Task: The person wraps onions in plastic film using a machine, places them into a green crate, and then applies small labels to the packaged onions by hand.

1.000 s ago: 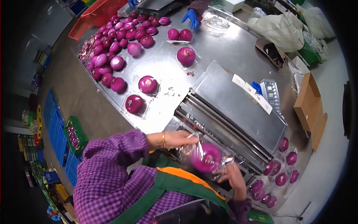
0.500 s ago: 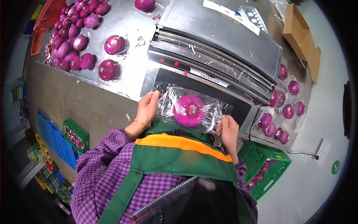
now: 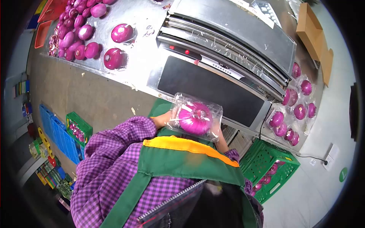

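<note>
A red onion (image 3: pixel 195 117) wrapped in clear plastic film (image 3: pixel 215 111) is held up in front of my apron, just off the near edge of the wrapping machine. My left hand (image 3: pixel 163 119) reaches under the film from the left, and my right hand (image 3: pixel 219 136) comes under its right side. Both sets of fingers are mostly hidden beneath the wrapped onion. The film is bunched at its left end and around the sides. Just beyond the onion lies the machine's black plate (image 3: pixel 213 91).
The wrapping machine (image 3: pixel 232 41) fills the middle of the metal table (image 3: pixel 140 72). Loose red onions (image 3: pixel 72 38) are piled at the left, near two wrapped ones (image 3: pixel 114 58). More wrapped onions (image 3: pixel 299 111) lie right. A green crate (image 3: pixel 279 178) stands below, and a power cord (image 3: pixel 304 155) runs to the wall.
My hands have moved from holding the film stretched out at both ends to underneath the onion. The film ends are now folded in, and the onion has come off the black plate toward me.
</note>
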### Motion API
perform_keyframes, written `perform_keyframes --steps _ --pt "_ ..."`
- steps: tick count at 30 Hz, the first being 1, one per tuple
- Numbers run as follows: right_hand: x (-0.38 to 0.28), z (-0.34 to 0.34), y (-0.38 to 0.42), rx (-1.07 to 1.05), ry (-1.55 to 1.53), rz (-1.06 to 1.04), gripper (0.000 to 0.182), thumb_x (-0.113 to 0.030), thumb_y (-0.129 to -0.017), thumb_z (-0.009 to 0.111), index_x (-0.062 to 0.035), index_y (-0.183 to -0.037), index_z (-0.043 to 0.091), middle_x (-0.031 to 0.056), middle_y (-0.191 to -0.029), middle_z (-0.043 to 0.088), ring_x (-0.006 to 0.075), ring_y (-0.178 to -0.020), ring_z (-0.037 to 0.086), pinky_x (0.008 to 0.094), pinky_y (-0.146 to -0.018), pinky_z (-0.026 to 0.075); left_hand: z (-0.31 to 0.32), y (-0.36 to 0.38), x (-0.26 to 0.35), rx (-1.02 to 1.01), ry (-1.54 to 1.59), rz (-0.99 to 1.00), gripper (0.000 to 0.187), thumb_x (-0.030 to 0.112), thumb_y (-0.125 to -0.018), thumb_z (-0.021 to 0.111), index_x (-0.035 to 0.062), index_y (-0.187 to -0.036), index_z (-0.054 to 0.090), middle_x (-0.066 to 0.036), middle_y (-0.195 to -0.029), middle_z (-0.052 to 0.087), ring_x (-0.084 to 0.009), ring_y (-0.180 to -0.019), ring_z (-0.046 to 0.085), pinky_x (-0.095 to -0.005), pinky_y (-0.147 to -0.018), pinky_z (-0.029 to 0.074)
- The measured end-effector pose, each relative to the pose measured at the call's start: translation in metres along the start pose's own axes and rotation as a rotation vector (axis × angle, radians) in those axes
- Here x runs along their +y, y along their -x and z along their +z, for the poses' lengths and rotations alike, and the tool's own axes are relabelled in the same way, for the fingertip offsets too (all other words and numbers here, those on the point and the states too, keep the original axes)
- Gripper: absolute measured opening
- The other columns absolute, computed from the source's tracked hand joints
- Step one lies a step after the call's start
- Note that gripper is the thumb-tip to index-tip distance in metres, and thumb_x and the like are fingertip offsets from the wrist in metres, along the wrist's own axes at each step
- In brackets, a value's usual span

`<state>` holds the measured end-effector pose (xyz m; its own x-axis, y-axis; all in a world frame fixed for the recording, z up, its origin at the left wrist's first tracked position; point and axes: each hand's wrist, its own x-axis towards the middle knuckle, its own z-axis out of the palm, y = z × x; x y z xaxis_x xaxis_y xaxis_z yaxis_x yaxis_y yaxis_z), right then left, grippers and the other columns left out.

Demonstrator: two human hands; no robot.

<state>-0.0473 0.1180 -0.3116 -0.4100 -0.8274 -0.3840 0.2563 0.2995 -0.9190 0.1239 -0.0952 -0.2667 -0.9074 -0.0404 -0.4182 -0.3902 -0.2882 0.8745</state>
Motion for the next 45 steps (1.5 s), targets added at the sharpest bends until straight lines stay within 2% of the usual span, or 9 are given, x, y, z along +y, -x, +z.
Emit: perform_keyframes --steps 7,9,13,19,25,31,34,40,45 --pt "-0.135 0.046 0.014 -0.044 -1.142 0.300 0.007 -0.009 -0.089 0.054 -0.0059 -0.095 0.053 0.0068 -0.083 0.059 0.0135 -0.076 0.058 0.0302 -0.065 0.050 0.029 -0.002 0.125 -0.085 0.057 0.211 0.037 0.020 -0.090 0.060 0.0024 -0.120 0.051 -0.006 -0.109 0.059 -0.0138 -0.104 0.053 -0.0309 -0.087 0.046" --pt "-0.158 0.045 0.014 -0.325 -1.404 0.292 0.014 -0.009 -0.089 0.054 -0.0101 -0.079 0.045 0.0012 -0.070 0.047 0.0114 -0.068 0.051 0.0289 -0.061 0.047 0.031 0.003 0.124 0.407 0.290 0.094 0.029 0.022 -0.093 0.054 0.0021 -0.114 0.054 -0.004 -0.099 0.060 -0.0135 -0.098 0.055 -0.0304 -0.083 0.047" --pt "-0.124 0.036 0.004 -0.142 -1.277 0.739 0.006 -0.009 -0.090 0.053 -0.0039 -0.091 0.052 0.0062 -0.085 0.059 0.0147 -0.074 0.058 0.0271 -0.069 0.052 0.031 0.049 0.142 0.263 0.463 0.121 0.047 0.032 -0.094 0.050 -0.0007 -0.127 0.045 -0.010 -0.120 0.055 -0.0187 -0.111 0.051 -0.0344 -0.098 0.040" --pt "-0.190 0.049 -0.037 -0.596 -1.180 -0.084 0.078 -0.069 -0.085 0.033 -0.0047 -0.127 0.047 0.0204 -0.145 0.027 0.0328 -0.134 0.027 0.0479 -0.109 0.025 0.022 0.072 0.118 0.342 0.616 0.110 0.068 0.051 -0.087 0.056 -0.0022 -0.128 0.044 -0.009 -0.125 0.052 -0.0184 -0.115 0.048 -0.0355 -0.098 0.039" --pt "-0.262 0.103 -0.101 -0.667 -0.158 0.142 0.074 -0.008 -0.090 0.054 -0.0057 -0.147 0.006 0.0185 -0.146 0.024 0.0286 -0.131 0.034 0.0375 -0.104 0.033 -0.070 0.126 0.121 0.854 0.763 0.055 0.065 0.055 -0.094 0.034 0.0032 -0.132 0.042 -0.009 -0.126 0.052 -0.0213 -0.115 0.050 -0.0390 -0.100 0.040" --pt "-0.321 0.146 -0.202 -0.653 0.300 -0.056 0.047 -0.013 -0.091 0.056 -0.0003 -0.134 0.041 0.0125 -0.130 0.048 0.0177 -0.110 0.052 0.0301 -0.090 0.045 -0.160 0.136 0.121 0.953 0.572 0.261 0.058 0.053 -0.095 0.038 0.0042 -0.124 0.048 -0.003 -0.117 0.056 -0.0139 -0.107 0.052 -0.0338 -0.094 0.042" --pt "-0.343 0.153 -0.249 -0.574 0.391 -0.049 0.039 -0.016 -0.092 0.055 0.0014 -0.127 0.048 0.0112 -0.118 0.057 0.0154 -0.105 0.055 0.0281 -0.090 0.044 -0.161 0.123 0.088 1.162 0.722 0.096 0.035 0.048 -0.093 0.050 0.0143 -0.087 0.055 0.010 -0.070 0.041 -0.0030 -0.061 0.034 -0.0188 -0.054 0.027" --pt "-0.362 0.156 -0.339 -0.572 0.588 -0.050 0.041 -0.022 -0.091 0.057 0.0011 -0.124 0.051 0.0093 -0.106 0.062 0.0137 -0.095 0.058 0.0268 -0.083 0.046 -0.130 0.082 0.052 0.934 1.107 0.309 0.045 0.041 -0.097 0.043 0.0034 -0.121 0.049 -0.006 -0.120 0.056 -0.0177 -0.109 0.053 -0.0360 -0.099 0.040" --pt "-0.367 0.140 -0.431 -0.408 0.677 0.025 0.043 -0.020 -0.090 0.055 0.0030 -0.127 0.048 0.0116 -0.112 0.060 0.0182 -0.092 0.061 0.0294 -0.078 0.049 -0.176 0.132 0.055 0.670 0.242 -0.399 0.043 0.048 -0.091 0.051 0.0075 -0.097 0.065 -0.005 -0.090 0.066 -0.0156 -0.080 0.062 -0.0339 -0.071 0.049"
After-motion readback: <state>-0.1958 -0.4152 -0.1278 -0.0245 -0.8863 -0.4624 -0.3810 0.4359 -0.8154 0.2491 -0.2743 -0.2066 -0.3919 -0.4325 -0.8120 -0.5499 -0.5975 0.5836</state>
